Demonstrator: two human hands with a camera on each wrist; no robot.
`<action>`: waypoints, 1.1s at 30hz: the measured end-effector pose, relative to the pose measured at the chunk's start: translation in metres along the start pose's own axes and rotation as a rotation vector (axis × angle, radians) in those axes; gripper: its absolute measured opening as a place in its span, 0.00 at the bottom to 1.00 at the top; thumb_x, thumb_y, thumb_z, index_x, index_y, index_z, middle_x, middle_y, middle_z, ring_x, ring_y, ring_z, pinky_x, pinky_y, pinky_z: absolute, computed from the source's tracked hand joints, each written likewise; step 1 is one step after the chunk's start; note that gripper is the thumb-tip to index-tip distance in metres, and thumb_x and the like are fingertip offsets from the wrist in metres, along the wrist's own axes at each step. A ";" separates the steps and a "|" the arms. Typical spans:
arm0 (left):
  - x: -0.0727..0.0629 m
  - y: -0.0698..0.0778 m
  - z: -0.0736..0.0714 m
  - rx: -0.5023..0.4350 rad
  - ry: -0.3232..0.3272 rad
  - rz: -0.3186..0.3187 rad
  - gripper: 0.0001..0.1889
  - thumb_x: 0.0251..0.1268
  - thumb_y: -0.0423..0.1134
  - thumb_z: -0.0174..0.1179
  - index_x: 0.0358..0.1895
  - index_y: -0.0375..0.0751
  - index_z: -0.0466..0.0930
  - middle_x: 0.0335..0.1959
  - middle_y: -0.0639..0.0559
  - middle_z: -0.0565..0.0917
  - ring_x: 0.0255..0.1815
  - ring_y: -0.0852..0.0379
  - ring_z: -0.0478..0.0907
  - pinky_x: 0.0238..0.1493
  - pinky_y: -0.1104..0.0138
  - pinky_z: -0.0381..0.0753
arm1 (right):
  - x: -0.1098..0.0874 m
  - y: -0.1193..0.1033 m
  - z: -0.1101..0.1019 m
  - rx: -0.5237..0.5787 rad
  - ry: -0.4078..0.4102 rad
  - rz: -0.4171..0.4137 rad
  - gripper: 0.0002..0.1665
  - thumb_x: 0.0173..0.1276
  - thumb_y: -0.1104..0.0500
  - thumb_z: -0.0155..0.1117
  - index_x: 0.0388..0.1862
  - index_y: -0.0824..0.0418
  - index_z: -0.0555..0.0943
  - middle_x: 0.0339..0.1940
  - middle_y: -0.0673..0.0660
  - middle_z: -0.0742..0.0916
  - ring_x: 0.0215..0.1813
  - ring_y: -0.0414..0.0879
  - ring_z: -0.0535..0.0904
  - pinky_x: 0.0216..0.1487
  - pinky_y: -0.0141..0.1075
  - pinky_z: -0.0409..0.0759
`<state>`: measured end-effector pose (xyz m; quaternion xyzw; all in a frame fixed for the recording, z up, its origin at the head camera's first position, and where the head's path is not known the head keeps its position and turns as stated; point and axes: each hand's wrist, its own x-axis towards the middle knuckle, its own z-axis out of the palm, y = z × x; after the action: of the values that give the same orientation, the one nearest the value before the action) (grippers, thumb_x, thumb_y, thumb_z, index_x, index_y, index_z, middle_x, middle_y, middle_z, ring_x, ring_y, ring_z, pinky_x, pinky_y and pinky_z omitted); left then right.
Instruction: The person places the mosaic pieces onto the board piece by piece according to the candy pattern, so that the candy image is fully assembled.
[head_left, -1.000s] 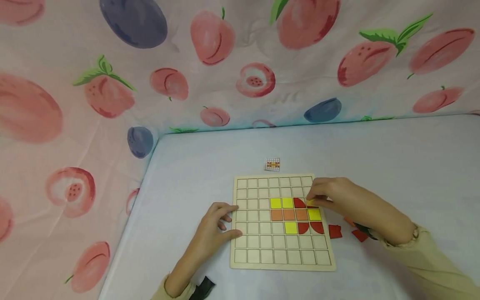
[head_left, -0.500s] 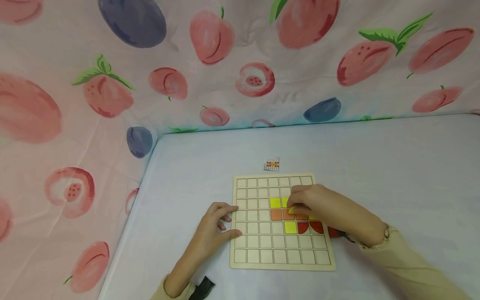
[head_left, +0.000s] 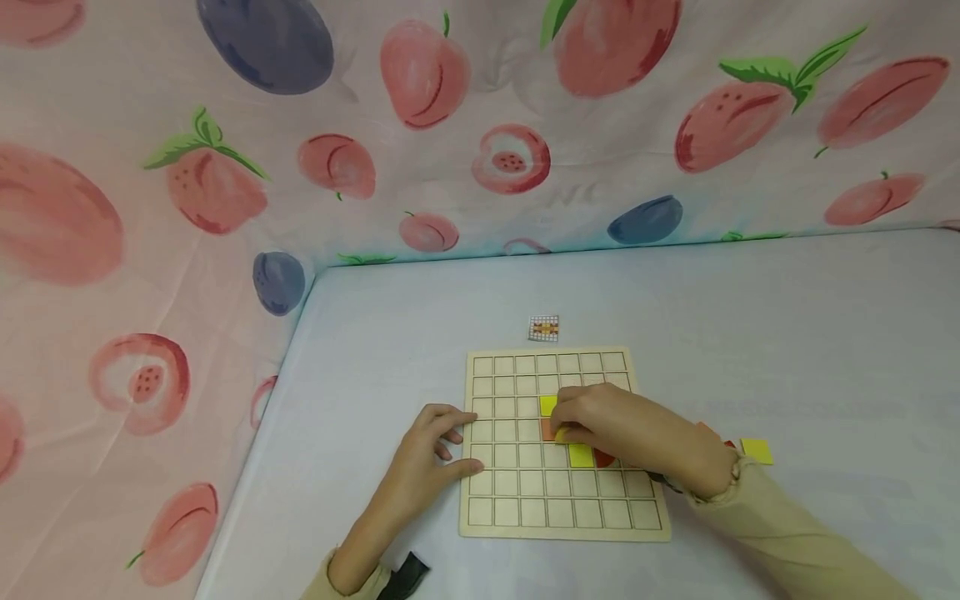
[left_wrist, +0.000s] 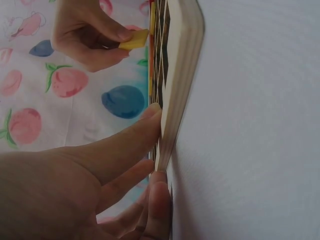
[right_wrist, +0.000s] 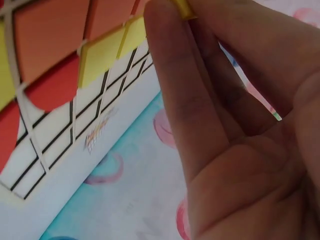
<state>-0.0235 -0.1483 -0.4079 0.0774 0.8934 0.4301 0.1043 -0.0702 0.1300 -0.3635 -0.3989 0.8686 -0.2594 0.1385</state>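
My right hand (head_left: 611, 421) pinches a small yellow square tile (left_wrist: 134, 40) between thumb and fingertips, over the middle of a wooden grid board (head_left: 517, 483). Under and beside that hand, coloured tiles lie in the squares: a yellow tile (head_left: 548, 406), an orange tile (head_left: 547, 430), another yellow tile (head_left: 581, 457) and a red rounded tile (head_left: 604, 458). The hand hides others in the head view. My left hand (head_left: 420, 454) rests at the board's left edge, thumb and forefinger touching it, the thumb tip on the top face in the left wrist view.
A small pattern card (head_left: 543, 328) lies beyond the board's far edge. Right of the board are a loose yellow tile (head_left: 757, 451) and an orange tile (head_left: 703, 429), partly behind the right forearm. A fruit-print cloth (head_left: 450, 192) hangs behind the white table (head_left: 375, 333).
My right hand has moved left and nearer across the board with the yellow tile, from the right-hand columns to the middle. The loose yellow tile has come into view. My left hand has stayed put.
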 end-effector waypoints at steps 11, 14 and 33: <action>-0.001 0.002 0.000 -0.008 0.000 -0.003 0.29 0.50 0.34 0.76 0.60 0.42 0.80 0.59 0.50 0.73 0.38 0.58 0.73 0.39 0.71 0.78 | 0.005 -0.005 0.009 -0.026 -0.006 -0.024 0.06 0.65 0.67 0.68 0.35 0.55 0.86 0.32 0.43 0.82 0.33 0.34 0.74 0.36 0.27 0.78; 0.000 0.001 0.000 -0.006 -0.001 -0.004 0.30 0.50 0.34 0.76 0.60 0.42 0.80 0.59 0.50 0.73 0.38 0.58 0.73 0.39 0.71 0.78 | 0.005 -0.005 0.012 -0.029 0.003 -0.029 0.07 0.65 0.68 0.68 0.34 0.55 0.85 0.31 0.43 0.81 0.32 0.34 0.74 0.36 0.26 0.78; 0.000 0.000 0.000 -0.001 0.012 0.006 0.30 0.49 0.35 0.77 0.59 0.42 0.80 0.59 0.49 0.74 0.37 0.58 0.73 0.39 0.71 0.77 | 0.008 -0.006 0.020 -0.035 0.025 0.042 0.07 0.61 0.65 0.72 0.32 0.53 0.86 0.30 0.41 0.84 0.32 0.34 0.74 0.38 0.32 0.79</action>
<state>-0.0233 -0.1478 -0.4080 0.0777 0.8936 0.4311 0.0977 -0.0624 0.1141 -0.3772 -0.3794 0.8830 -0.2461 0.1259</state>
